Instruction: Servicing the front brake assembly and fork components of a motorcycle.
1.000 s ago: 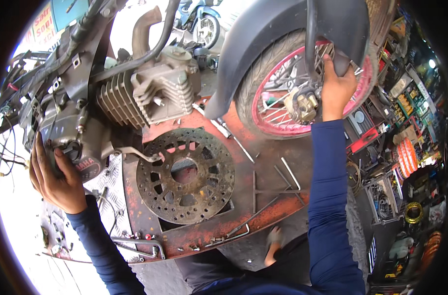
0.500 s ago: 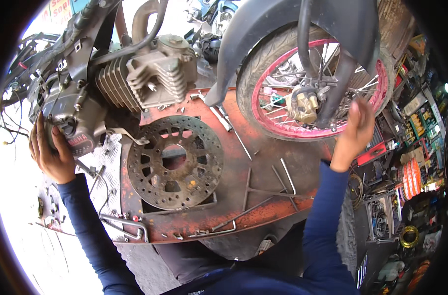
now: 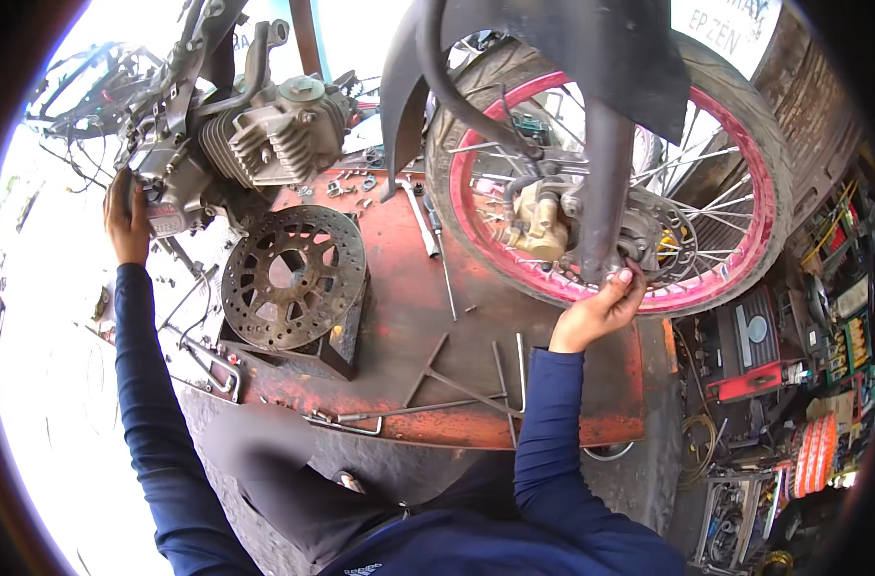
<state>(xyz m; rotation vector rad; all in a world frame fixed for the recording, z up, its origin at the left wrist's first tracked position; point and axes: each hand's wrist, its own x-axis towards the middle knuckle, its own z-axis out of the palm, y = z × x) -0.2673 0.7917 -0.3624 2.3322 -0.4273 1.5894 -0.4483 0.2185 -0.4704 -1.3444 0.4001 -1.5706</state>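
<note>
My left hand [image 3: 127,223] rests with its fingers stretched out against the side cover of a motorcycle engine [image 3: 269,144] with a finned cylinder. At the lower end of the front fork leg [image 3: 606,206], my right hand [image 3: 603,312] is closed, thumb and fingers pinched together by the axle area. What they grip, if anything, is hidden. Behind the fork stands a spoked front wheel [image 3: 461,226] with a pink rim. A tan brake caliper [image 3: 541,226] sits beside the fork leg. Between my arms, a drilled brake disc [image 3: 250,288] leans on a dark metal frame [image 3: 337,350].
The red worn workbench [image 3: 399,288] carries a T-handle wrench [image 3: 466,389], hex keys, a ratchet [image 3: 420,219] and loose bolts. A black mudguard [image 3: 553,67] overhangs the wheel. A red-and-black case [image 3: 745,346] and crowded shelves stand at the right. A blurred round shape [image 3: 260,442] is below the bench edge.
My right hand has moved left and down from beside the wheel to the fork's lower end, and its fingers have closed. My left hand stays on the engine while the view has shifted.
</note>
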